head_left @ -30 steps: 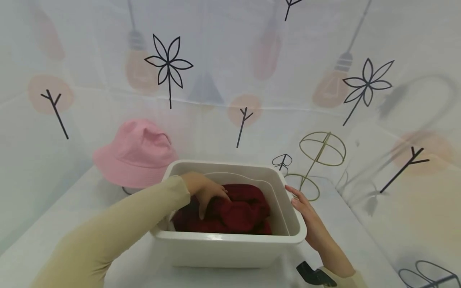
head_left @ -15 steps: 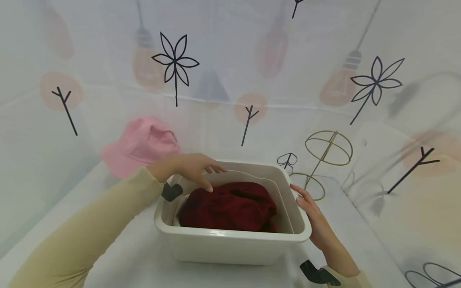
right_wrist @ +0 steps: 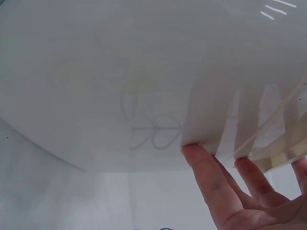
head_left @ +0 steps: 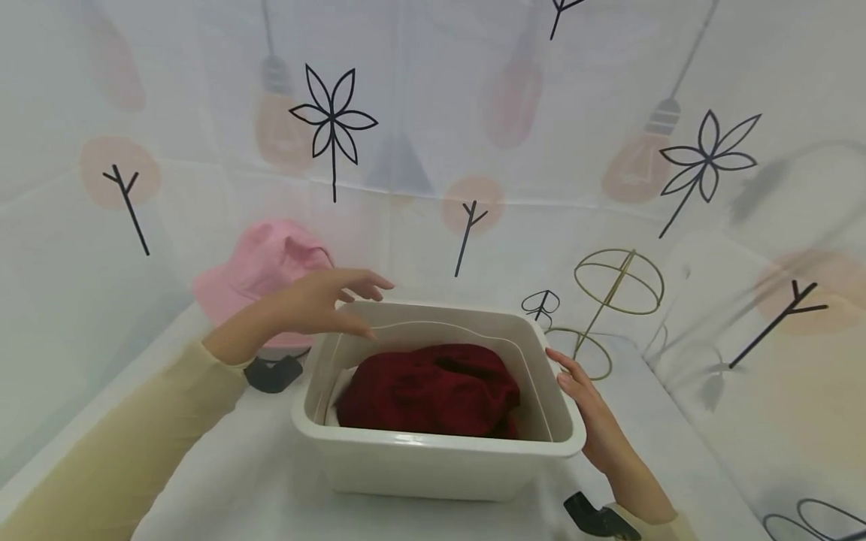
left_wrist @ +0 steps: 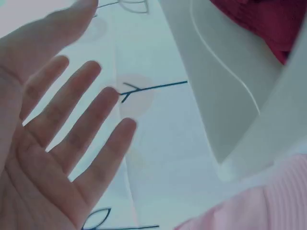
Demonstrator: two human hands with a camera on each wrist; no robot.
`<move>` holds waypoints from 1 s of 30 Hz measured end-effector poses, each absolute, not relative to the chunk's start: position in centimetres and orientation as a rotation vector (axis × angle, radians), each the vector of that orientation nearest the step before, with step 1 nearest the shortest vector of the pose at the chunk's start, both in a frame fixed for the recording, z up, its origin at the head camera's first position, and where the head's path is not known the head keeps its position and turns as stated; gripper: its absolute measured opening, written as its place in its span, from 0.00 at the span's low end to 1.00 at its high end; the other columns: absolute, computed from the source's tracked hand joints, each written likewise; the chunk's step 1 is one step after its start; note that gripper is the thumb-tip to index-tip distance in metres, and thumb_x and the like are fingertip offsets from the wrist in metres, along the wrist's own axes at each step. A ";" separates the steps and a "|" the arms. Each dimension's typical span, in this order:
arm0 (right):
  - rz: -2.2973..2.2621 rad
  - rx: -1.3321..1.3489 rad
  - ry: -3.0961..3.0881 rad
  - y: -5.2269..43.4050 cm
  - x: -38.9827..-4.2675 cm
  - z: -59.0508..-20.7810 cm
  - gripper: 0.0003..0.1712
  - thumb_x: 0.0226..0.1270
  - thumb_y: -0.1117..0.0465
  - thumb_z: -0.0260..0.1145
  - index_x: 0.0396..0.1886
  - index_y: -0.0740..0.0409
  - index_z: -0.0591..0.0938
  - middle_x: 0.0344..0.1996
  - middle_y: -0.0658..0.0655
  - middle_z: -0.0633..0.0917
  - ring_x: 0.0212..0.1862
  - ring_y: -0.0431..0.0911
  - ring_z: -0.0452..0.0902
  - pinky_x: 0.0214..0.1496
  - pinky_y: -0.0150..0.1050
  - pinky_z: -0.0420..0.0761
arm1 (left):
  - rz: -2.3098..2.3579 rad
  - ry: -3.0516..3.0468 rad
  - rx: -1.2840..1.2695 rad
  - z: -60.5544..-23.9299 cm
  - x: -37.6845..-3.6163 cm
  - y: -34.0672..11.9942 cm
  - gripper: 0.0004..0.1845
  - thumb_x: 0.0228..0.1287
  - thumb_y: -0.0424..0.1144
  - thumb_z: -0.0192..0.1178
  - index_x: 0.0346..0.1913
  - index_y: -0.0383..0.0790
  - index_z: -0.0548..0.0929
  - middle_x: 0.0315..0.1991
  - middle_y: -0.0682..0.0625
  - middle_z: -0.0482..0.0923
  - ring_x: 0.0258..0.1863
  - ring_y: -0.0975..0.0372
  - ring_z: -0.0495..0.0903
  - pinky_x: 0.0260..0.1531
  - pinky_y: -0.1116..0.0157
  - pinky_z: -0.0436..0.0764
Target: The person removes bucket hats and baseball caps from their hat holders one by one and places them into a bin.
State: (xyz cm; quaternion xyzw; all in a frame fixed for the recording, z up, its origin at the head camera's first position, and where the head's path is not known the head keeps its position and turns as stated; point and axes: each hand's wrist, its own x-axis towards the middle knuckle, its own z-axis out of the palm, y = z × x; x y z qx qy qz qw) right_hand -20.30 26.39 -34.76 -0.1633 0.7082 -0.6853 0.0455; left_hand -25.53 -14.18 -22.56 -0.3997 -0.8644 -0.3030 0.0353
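A white plastic bin [head_left: 433,466] holds a folded dark red cloth [head_left: 426,391], possibly a garment, with a bit of something white [head_left: 334,402] at its left side. My left hand [head_left: 304,304] hovers over the bin's back left corner, fingers spread and nothing in it. Behind that hand is a pink bucket hat [head_left: 260,259], partly covered by it. The left wrist view shows the bare palm and extended fingers [left_wrist: 103,158] beside the bin wall. Against the bin's right side rests my right hand [head_left: 588,413]; its fingertips [right_wrist: 193,149] touch the outer wall.
The hat perches on a dark wire base at the back left of the white table [head_left: 223,481]. A gold wire stand [head_left: 614,288] with round hoops is at the back right. A printed cloth backdrop [head_left: 419,98] encloses the table.
My left hand has come up out of the bin, letting go of the red cloth, and moved left toward the pink hat. The cloth lies flatter. My right hand stays at the bin's side.
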 end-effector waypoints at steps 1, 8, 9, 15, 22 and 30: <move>-2.094 -0.500 2.162 26.4 -20.3 -34.8 0.25 0.76 0.55 0.40 0.70 0.48 0.56 0.55 0.53 0.70 0.53 0.44 0.72 0.47 0.43 0.77 | -0.948 -2.630 -1.192 -22.7 -25.4 -14.5 0.33 0.47 0.41 0.73 0.59 0.42 0.73 0.47 0.48 0.79 0.50 0.58 0.76 0.50 0.55 0.75; -2.098 -0.507 2.159 26.4 -20.4 -34.9 0.25 0.76 0.55 0.40 0.70 0.48 0.56 0.55 0.53 0.70 0.53 0.44 0.72 0.46 0.43 0.77 | -1.128 -2.523 -0.810 -23.6 -24.2 -16.4 0.29 0.46 0.42 0.73 0.54 0.44 0.76 0.40 0.47 0.79 0.41 0.55 0.80 0.43 0.59 0.79; -2.096 -0.510 2.157 26.4 -20.4 -34.9 0.25 0.76 0.55 0.40 0.70 0.48 0.56 0.55 0.53 0.70 0.53 0.44 0.72 0.46 0.43 0.77 | -1.154 -2.497 -0.757 -23.8 -24.1 -16.7 0.28 0.47 0.42 0.73 0.53 0.43 0.77 0.39 0.46 0.79 0.40 0.55 0.80 0.43 0.60 0.79; -2.113 -0.524 2.143 26.3 -20.4 -34.9 0.24 0.76 0.56 0.40 0.70 0.48 0.57 0.54 0.54 0.69 0.52 0.44 0.72 0.46 0.43 0.78 | -1.149 -2.236 -0.604 -25.6 -23.7 -18.2 0.21 0.48 0.35 0.72 0.47 0.38 0.78 0.34 0.48 0.78 0.36 0.59 0.78 0.40 0.70 0.78; -2.115 -0.529 2.134 26.3 -20.5 -35.0 0.24 0.76 0.56 0.40 0.70 0.47 0.57 0.54 0.53 0.70 0.52 0.44 0.73 0.46 0.42 0.78 | -1.092 -2.066 -0.512 -28.0 -24.0 -19.6 0.28 0.43 0.27 0.73 0.50 0.31 0.74 0.42 0.44 0.76 0.37 0.61 0.75 0.36 0.76 0.75; -2.121 -0.554 2.121 26.4 -20.5 -35.0 0.24 0.76 0.57 0.39 0.69 0.46 0.58 0.54 0.52 0.70 0.51 0.42 0.73 0.46 0.41 0.78 | -1.104 -2.033 -0.245 -30.1 -24.8 -21.1 0.29 0.44 0.31 0.73 0.50 0.30 0.72 0.48 0.43 0.68 0.44 0.53 0.71 0.39 0.70 0.75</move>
